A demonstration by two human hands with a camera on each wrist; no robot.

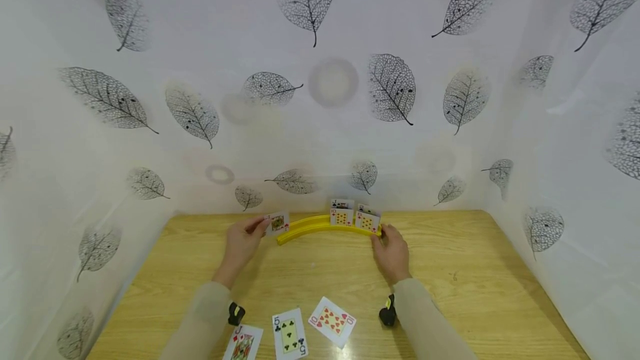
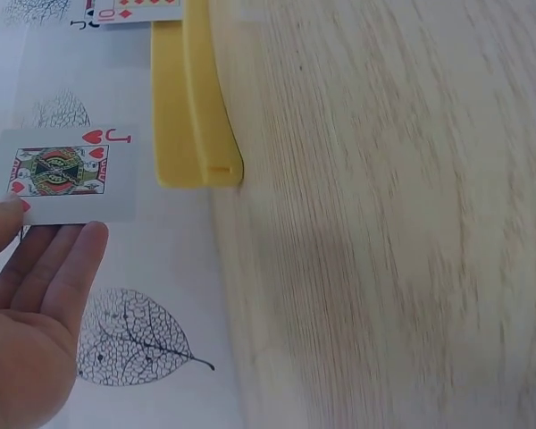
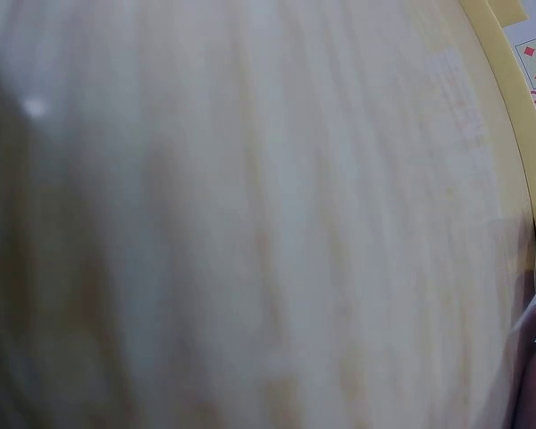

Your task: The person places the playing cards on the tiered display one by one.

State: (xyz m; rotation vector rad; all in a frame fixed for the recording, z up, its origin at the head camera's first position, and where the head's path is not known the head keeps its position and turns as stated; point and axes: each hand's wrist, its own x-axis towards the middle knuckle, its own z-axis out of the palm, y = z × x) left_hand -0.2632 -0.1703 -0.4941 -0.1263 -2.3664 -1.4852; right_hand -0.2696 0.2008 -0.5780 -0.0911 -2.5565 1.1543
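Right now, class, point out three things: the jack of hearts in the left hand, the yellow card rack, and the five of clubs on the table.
jack of hearts (image 2: 61, 172), left wrist view, the court picture.
yellow card rack (image 1: 310, 229), head view, front curved edge.
five of clubs (image 1: 289, 334), head view, card middle.

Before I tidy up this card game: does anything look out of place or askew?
Nothing is spilled or damaged. Three cards lie loose and fanned at angles at the table's near edge: a jack, the five of clubs and the ten of hearts, which is the most tilted. The others stand in the yellow rack.
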